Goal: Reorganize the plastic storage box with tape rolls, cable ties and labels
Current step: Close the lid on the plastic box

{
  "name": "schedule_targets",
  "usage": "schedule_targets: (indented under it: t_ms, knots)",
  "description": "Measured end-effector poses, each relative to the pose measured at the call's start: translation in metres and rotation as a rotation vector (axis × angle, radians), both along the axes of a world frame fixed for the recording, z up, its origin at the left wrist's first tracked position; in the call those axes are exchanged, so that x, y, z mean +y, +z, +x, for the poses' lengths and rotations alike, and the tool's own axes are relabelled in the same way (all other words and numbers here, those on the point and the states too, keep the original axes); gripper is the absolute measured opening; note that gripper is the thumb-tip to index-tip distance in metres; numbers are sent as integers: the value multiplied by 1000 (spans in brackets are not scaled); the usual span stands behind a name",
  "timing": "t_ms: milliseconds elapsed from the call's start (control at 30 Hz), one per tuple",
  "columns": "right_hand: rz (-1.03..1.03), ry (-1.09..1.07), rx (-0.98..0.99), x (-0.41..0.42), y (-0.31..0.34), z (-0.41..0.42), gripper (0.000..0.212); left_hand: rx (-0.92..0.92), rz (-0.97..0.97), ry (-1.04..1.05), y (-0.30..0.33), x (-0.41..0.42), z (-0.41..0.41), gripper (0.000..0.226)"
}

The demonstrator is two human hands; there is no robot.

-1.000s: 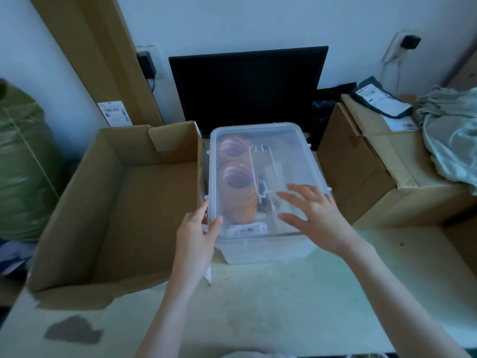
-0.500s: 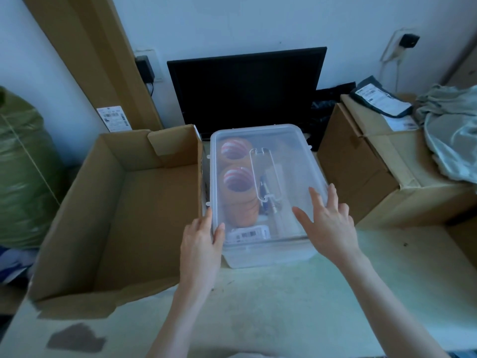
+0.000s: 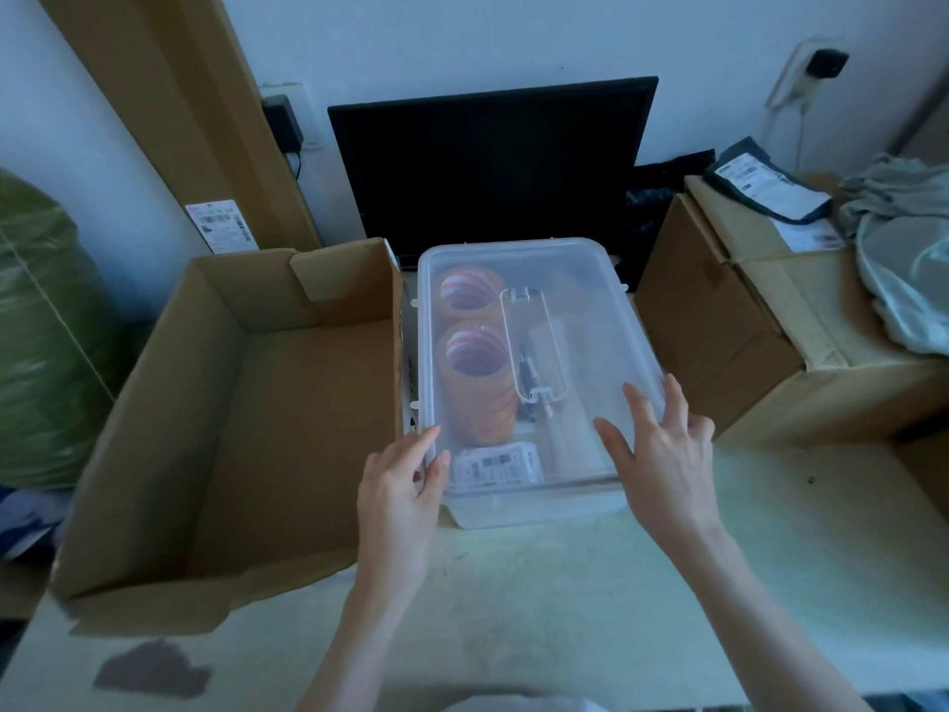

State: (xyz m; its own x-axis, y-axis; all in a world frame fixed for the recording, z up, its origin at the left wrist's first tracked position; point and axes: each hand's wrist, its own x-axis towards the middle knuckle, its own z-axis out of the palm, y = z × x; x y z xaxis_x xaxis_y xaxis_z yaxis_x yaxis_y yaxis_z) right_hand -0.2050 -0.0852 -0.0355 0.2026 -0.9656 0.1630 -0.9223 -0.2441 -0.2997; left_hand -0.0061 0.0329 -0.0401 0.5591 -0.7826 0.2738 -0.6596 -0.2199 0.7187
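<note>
A clear plastic storage box (image 3: 580, 506) stands on the table with its translucent lid (image 3: 580, 310) on, a flat handle (image 3: 534, 346) lying along the lid's middle. Through the lid I see two orange tape rolls (image 3: 472, 321) on the left, white barcode labels (image 3: 495, 465) at the near end and a dark pen-like item (image 3: 529, 382). My left hand (image 3: 400, 485) holds the lid's near-left corner, thumb on top and index finger along the edge. My right hand (image 3: 662, 449) lies flat on the near-right part of the lid, fingers spread.
An open cardboard box (image 3: 154, 403) sits right against the storage box on the left. A black monitor (image 3: 493, 161) stands behind, another cardboard box (image 3: 719, 326) with a parcel and cloth (image 3: 904, 249) is on the right. A green bag (image 3: 41, 326) is at the far left.
My right hand slid from the lid's middle toward its near-right edge. My left hand stayed at the near-left corner. The box has not moved.
</note>
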Motion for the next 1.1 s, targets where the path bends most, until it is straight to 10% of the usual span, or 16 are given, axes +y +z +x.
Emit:
schedule_targets:
  t_ms: [867,1100]
  knots:
    - [-190,99,19,-7,-14,7,43,-433,218,21,-9,-14,8,39]
    - [-97,261,-300,-24,21,20,27,-57,185,-115,36,-28,18,31]
